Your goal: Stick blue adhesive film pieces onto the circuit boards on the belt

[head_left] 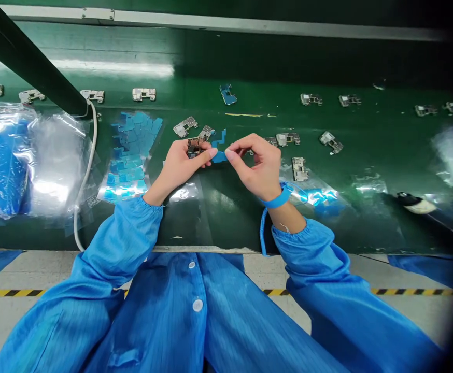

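Observation:
My left hand point(183, 165) is closed around a small circuit board point(194, 146), its thumb lying along the near side. Between the two hands is a blue film piece point(219, 156) with a stepped outline, extending up beyond the fingertips. My right hand point(258, 161) pinches the film's right edge between thumb and forefinger. Whether the film touches the board is hidden by my left fingers. A blue wrist strap point(279, 197) with a coiled cord circles my right wrist. Just beyond my left hand lies another circuit board point(185, 127).
Left of my hands lie many blue film pieces point(133, 140) and a plastic-wrapped blue stack point(1, 160). A white cable point(91, 166) and a dark post point(36, 57) stand nearby. Several boards lie around, including a blue-covered board point(227, 94). A black-and-white tool point(416, 202) is at right.

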`<state>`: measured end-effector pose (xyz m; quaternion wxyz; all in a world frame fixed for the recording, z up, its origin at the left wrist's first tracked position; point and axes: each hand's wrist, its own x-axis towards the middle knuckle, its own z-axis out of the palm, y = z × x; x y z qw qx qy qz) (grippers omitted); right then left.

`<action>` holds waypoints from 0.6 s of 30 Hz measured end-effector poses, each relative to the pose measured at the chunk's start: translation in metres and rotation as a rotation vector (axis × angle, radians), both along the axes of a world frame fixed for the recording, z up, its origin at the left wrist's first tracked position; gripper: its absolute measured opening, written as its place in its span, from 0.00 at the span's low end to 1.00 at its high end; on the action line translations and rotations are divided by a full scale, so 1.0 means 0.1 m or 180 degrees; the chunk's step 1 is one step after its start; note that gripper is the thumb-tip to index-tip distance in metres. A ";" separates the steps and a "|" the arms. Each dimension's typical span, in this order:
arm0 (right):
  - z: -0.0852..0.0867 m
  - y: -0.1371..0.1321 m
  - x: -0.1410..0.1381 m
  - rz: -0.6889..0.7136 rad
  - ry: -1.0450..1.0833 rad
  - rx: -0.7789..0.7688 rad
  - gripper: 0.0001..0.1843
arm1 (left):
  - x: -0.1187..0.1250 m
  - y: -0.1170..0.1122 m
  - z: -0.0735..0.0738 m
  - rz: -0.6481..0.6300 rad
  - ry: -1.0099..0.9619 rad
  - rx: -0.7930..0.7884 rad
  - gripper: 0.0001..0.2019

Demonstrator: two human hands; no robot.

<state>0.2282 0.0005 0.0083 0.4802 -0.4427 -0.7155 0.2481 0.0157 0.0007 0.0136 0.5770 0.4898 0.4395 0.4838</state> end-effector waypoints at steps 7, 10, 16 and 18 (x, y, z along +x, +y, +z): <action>0.00 0.06 0.08 0.0075 -0.0559 0.0191 0.18 | 0.01 0.00 0.01 -0.0081 0.0052 -0.0045 0.14; -0.01 0.07 0.09 -0.0009 -0.0392 -0.0016 0.23 | 0.00 0.02 -0.03 -0.0103 -0.0339 -0.0478 0.15; -0.03 0.06 0.04 0.0202 0.0460 -0.1012 0.31 | -0.02 0.05 -0.08 -0.0112 -0.0550 -0.0771 0.10; -0.04 0.05 0.02 0.0346 0.0588 -0.1131 0.31 | -0.02 0.03 -0.08 -0.0192 -0.0491 -0.0710 0.13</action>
